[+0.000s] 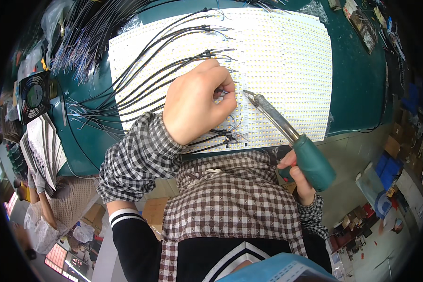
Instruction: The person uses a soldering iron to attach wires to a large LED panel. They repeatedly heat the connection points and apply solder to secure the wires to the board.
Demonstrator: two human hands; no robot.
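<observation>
A large white sheet of LED boards [286,61], dotted with rows of small yellow chips, lies before me. My left hand [196,101] is over it, closed in a pinch on the thin end of a wire [223,93], mostly hidden by the fingers. My right hand [300,176] grips a soldering iron [316,162] with a green handle. The iron's tip rests at or just above the sheet, slightly right of my left fingertips; contact cannot be made out. Several black cables [171,35] run across the sheet's left part, their split ends along one column.
A green table [82,134] carries the sheet. At the far left lies a bundle of black wires [87,35]; below it stand a black fan [34,97] and stacked white strips [46,145]. A metal tray [360,26] is far right. Another person's hand [38,181] shows at lower left.
</observation>
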